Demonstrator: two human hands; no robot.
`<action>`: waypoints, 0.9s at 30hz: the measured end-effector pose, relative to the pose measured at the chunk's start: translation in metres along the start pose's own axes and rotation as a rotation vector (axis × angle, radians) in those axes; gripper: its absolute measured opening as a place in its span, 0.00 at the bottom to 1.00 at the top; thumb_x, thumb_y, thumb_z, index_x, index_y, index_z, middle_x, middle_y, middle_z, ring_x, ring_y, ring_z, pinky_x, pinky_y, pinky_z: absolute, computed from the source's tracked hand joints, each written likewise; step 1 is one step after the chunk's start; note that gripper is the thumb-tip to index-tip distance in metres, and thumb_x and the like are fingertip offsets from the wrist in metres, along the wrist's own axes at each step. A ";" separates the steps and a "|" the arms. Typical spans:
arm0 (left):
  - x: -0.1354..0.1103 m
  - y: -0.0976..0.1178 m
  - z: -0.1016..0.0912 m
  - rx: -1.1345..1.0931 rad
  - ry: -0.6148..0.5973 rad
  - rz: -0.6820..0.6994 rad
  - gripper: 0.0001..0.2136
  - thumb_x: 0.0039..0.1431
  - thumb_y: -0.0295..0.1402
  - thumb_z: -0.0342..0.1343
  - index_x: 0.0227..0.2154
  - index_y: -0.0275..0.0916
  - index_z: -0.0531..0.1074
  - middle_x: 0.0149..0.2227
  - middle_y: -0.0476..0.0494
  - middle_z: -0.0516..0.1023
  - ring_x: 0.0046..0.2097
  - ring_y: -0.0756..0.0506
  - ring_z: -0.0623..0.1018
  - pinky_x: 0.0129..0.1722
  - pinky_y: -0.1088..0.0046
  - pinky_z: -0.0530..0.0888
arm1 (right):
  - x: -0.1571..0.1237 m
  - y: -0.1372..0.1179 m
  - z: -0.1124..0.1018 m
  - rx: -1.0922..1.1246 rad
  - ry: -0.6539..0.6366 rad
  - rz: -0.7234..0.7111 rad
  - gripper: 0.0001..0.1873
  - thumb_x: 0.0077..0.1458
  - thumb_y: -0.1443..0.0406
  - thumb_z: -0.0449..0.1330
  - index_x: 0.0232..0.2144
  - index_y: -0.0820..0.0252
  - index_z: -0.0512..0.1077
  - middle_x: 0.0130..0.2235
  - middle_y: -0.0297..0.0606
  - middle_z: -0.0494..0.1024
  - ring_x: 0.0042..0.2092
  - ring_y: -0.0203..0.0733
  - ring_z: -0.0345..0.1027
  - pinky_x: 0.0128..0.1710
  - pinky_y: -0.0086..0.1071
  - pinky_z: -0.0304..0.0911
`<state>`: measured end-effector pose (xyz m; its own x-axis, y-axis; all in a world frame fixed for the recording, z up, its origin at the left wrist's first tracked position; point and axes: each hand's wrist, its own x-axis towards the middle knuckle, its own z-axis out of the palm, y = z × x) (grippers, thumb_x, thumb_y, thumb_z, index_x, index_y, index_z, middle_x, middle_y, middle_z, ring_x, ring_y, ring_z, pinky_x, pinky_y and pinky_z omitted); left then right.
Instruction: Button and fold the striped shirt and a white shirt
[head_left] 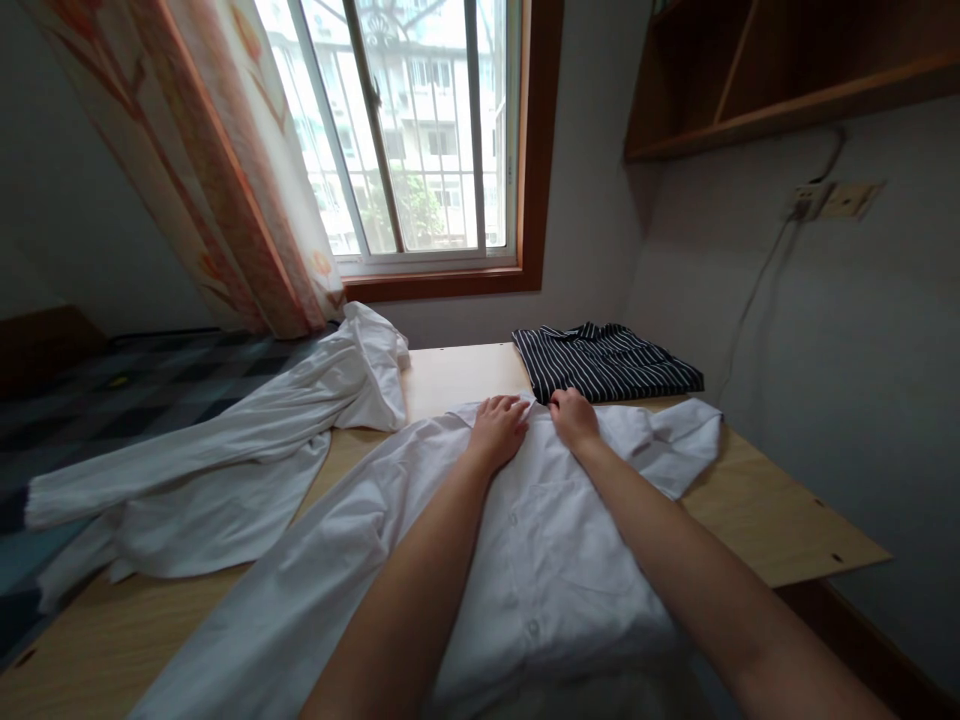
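Note:
A white button-up shirt (555, 540) lies front-up on the wooden table (780, 520), its collar pointing away from me. My left hand (498, 428) rests on the collar area with its fingers curled down onto the cloth. My right hand (574, 416) sits just beside it on the collar, fingers bent and pressing or pinching the fabric. Both forearms stretch over the shirt's body. Whether either hand actually grips the collar is hard to make out.
A second white shirt (225, 470) lies crumpled at the left, hanging off the table edge. A folded dark striped shirt (604, 362) sits at the far edge. Behind are a window (420, 130), a floral curtain (225, 170) and a wall shelf (787, 70).

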<state>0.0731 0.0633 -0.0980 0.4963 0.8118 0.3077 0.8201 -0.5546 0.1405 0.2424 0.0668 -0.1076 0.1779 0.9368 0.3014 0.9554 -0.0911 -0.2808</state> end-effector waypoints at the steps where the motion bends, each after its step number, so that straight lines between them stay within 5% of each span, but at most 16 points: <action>1: 0.000 0.000 0.000 -0.010 0.000 0.030 0.19 0.65 0.34 0.48 0.57 0.43 0.70 0.60 0.44 0.71 0.61 0.42 0.68 0.64 0.61 0.60 | 0.000 0.001 0.000 0.003 -0.002 -0.005 0.14 0.65 0.66 0.52 0.45 0.62 0.75 0.46 0.47 0.75 0.46 0.45 0.70 0.44 0.31 0.61; 8: -0.001 -0.002 0.003 -0.039 -0.197 0.011 0.26 0.67 0.46 0.43 0.64 0.43 0.60 0.68 0.44 0.59 0.69 0.40 0.57 0.68 0.51 0.50 | -0.008 0.002 -0.020 -0.092 -0.053 -0.134 0.14 0.64 0.63 0.53 0.45 0.58 0.77 0.47 0.45 0.77 0.49 0.47 0.69 0.44 0.32 0.61; 14: 0.003 -0.006 0.001 -0.012 -0.252 -0.035 0.29 0.67 0.50 0.38 0.67 0.45 0.56 0.71 0.45 0.52 0.70 0.40 0.52 0.68 0.50 0.47 | -0.028 0.007 -0.036 -0.129 -0.231 -0.096 0.16 0.64 0.63 0.53 0.48 0.63 0.75 0.48 0.49 0.78 0.51 0.49 0.70 0.49 0.35 0.61; 20: 0.003 -0.010 0.003 0.000 -0.232 0.002 0.30 0.67 0.51 0.38 0.67 0.44 0.56 0.70 0.45 0.53 0.70 0.41 0.53 0.68 0.51 0.48 | -0.040 0.021 -0.015 -0.114 -0.213 -0.141 0.27 0.68 0.57 0.45 0.64 0.60 0.62 0.67 0.50 0.60 0.66 0.51 0.53 0.65 0.44 0.46; 27: -0.001 -0.009 0.003 0.000 -0.180 0.015 0.27 0.68 0.49 0.40 0.65 0.44 0.59 0.69 0.43 0.56 0.69 0.40 0.56 0.68 0.51 0.50 | -0.041 0.029 -0.010 -0.082 -0.248 -0.042 0.28 0.69 0.54 0.39 0.67 0.51 0.56 0.70 0.39 0.52 0.70 0.46 0.43 0.67 0.56 0.35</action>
<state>0.0661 0.0682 -0.1020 0.5514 0.8230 0.1366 0.8122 -0.5670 0.1370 0.2652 0.0220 -0.1190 0.0846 0.9935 0.0758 0.9784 -0.0684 -0.1950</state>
